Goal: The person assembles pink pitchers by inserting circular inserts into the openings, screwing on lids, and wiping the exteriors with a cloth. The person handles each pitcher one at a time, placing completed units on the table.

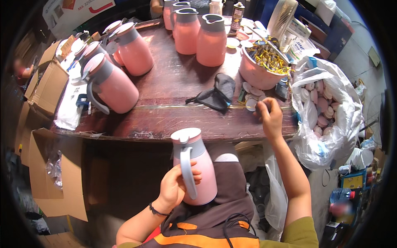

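Note:
My left hand [177, 186] is wrapped round the grey handle of a pink vacuum jug [203, 175] with a grey collar and a pale lid. The jug stands nearly upright over my lap. My right hand [271, 118] hovers at the table's front edge with thumb and fingertips pinched together; what they hold, if anything, is too small to make out. Just beyond those fingers lie several pale round discs [251, 104]. Behind them is a pinkish tub [258, 78] heaped with gold twist ties [269, 56]. A black cloth mask [219, 91] lies left of the discs.
Lidded pink jugs [120, 89] stand at the table's left, and open-topped ones [211, 43] at the back. A white plastic bag [306, 136] full of discs sits at the right. Cardboard boxes [53, 173] flank the left side. A spray can [237, 16] stands at the far edge.

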Available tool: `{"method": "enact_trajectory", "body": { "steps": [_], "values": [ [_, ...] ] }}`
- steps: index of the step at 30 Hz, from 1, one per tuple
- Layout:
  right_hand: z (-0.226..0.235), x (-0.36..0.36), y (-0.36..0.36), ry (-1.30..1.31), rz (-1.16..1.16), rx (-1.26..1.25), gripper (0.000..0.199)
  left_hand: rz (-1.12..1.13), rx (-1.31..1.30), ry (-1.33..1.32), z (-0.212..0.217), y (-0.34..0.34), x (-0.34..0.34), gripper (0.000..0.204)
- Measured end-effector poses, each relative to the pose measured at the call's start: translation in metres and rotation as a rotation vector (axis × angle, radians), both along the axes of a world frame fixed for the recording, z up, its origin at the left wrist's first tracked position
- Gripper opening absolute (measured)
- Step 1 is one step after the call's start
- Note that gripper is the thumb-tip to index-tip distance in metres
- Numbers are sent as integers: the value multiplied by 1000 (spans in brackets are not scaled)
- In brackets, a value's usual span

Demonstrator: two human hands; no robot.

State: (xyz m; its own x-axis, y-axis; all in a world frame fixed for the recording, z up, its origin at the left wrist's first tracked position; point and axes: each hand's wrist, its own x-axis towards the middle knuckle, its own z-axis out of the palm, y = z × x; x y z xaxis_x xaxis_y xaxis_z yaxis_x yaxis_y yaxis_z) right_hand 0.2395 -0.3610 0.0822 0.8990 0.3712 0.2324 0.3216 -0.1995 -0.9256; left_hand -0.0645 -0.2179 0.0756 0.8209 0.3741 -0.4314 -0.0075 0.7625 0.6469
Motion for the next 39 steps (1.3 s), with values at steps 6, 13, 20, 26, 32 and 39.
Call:
{"method": "enact_trajectory", "body": {
  "steps": [6, 13, 20, 26, 32, 39],
  "values": [
    [-11, -129, 14, 248, 449, -152, 17, -327, 348, 103, 4, 13, 7, 45],
    [-7, -161, 25, 132, 482, -35, 17, -362, 791, 154, -2, 13, 12, 28],
    [-18, -145, 8, 1008, 454, 265, 16, -71, 343, -95, 1, 20, 1, 13],
    [8, -157, 1, 1528, 626, 413, 15, -141, 326, -293, 9, 24, 5, 21],
    [13, -175, -2, 1304, 491, 313, 13, -373, 1239, -122, 31, 23, 5, 43],
    [-13, -205, 5, 458, 419, 303, 14, -241, 1621, -141, 36, 19, 14, 36]
  ]
}}
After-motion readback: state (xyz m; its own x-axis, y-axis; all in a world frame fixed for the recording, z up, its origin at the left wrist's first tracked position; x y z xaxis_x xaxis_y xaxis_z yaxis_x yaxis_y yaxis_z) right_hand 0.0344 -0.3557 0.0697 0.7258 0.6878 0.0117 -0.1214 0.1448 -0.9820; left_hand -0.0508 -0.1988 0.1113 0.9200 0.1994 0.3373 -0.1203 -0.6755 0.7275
